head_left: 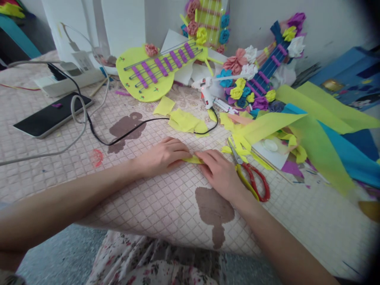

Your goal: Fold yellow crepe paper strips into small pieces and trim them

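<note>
Pinching a skinny bit of yellow paper (193,159) low over the quilted cloth (166,198), with the left hand (164,156) clamped on one end and the right hand (221,172) clamped on the other. Got scissors (240,160) lying just beside the right hand, plus a white glue gun (208,93) further back.

A pale pink cloth (166,206) with a grid of diamonds and dark brown patches (213,206) covers the tabletop. At its left lie a white plastic power strip (74,82) and a flat, black rectangular device (50,116); a thin black cord (124,136) snakes rightward. Toward the back rests a yellow guitar-shaped cutout (157,89) with purple bars. Thin yellow paper pieces (184,120) are strewn nearby, and metal scissors with red-and-yellow handles (244,166) lie spread at the right.
</note>
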The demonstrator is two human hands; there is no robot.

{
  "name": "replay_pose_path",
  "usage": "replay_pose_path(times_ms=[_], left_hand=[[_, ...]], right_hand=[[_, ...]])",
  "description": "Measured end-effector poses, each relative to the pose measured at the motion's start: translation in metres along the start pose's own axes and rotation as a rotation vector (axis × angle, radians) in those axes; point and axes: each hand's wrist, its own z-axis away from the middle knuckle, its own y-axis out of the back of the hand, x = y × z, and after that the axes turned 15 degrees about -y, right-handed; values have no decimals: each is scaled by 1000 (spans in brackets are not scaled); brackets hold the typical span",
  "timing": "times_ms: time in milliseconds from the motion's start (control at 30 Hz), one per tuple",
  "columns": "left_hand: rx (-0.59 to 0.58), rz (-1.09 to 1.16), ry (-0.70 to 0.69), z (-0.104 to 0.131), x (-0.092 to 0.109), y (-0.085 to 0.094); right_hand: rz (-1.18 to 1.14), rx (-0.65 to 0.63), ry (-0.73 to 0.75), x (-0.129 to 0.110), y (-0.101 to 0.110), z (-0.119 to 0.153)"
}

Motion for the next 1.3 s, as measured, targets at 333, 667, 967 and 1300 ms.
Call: replay_pose_path(times_ms=[333,667,967,1300], left_hand=[[5,1,7,3,-4,2],[47,-1,30,7,-6,2],[188,127,194,2,-3,2],[212,69,342,-1,-6,-1]], right_hand=[[11,-19,49,1,2,1],[-22,-3,-4,-1,1,1],[-207,-11,-114,-1,-1,-1],[-231,63,-224,-2,-8,-9]])
